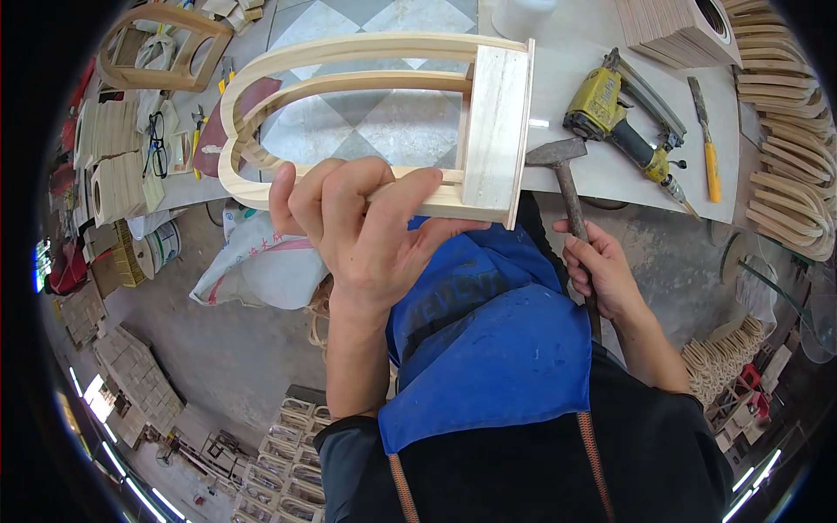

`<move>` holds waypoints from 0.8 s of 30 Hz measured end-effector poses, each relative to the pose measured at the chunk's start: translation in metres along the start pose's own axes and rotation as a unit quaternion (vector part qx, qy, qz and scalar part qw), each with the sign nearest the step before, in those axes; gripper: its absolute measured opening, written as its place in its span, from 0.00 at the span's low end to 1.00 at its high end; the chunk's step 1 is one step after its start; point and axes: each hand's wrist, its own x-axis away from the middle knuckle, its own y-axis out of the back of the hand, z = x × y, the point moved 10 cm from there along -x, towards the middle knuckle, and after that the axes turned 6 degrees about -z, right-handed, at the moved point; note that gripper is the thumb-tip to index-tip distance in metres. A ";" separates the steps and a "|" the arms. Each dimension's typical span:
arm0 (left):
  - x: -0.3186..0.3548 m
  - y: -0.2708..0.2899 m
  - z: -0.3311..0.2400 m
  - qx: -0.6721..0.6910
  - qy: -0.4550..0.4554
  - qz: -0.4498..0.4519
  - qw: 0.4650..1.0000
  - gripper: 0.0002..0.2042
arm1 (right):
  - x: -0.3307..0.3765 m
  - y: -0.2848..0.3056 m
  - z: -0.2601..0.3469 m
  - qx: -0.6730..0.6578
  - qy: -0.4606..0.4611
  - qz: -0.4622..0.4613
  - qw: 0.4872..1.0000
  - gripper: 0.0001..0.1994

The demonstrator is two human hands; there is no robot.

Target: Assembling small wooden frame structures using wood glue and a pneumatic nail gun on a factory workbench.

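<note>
A pale wooden frame [344, 50] with curved, lobed sides lies across my view. Its flat base board [495, 131] is at the right end. My left hand [362, 218] is closed on the frame's near side, fingers over the rail and thumb underneath by the base. A hammer [571, 193] with a dark handle is gripped in my right hand [600, 263]. Its steel head rests close to the outer face of the base board; whether they touch I cannot tell.
On the light bench [558, 105] lie a yellow-green nail gun [602, 109] and a chisel [708, 152] with a yellow handle. Curved wooden pieces [789, 209] are stacked at far right. Another wooden frame [161, 77], glasses [155, 144] and pliers [198, 131] are at left.
</note>
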 end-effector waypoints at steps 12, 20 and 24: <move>0.019 -0.004 0.003 -0.025 -0.003 -0.042 0.999 0.13 | 0.000 0.002 -0.001 -0.011 0.002 0.001 1.000 0.14; 0.076 -0.038 0.021 -0.069 -0.019 -0.015 0.997 0.09 | -0.001 0.001 -0.002 -0.011 -0.004 -0.004 1.000 0.14; 0.075 -0.043 0.016 -0.069 -0.017 0.004 0.997 0.10 | -0.003 0.003 -0.003 -0.004 -0.006 -0.002 1.000 0.15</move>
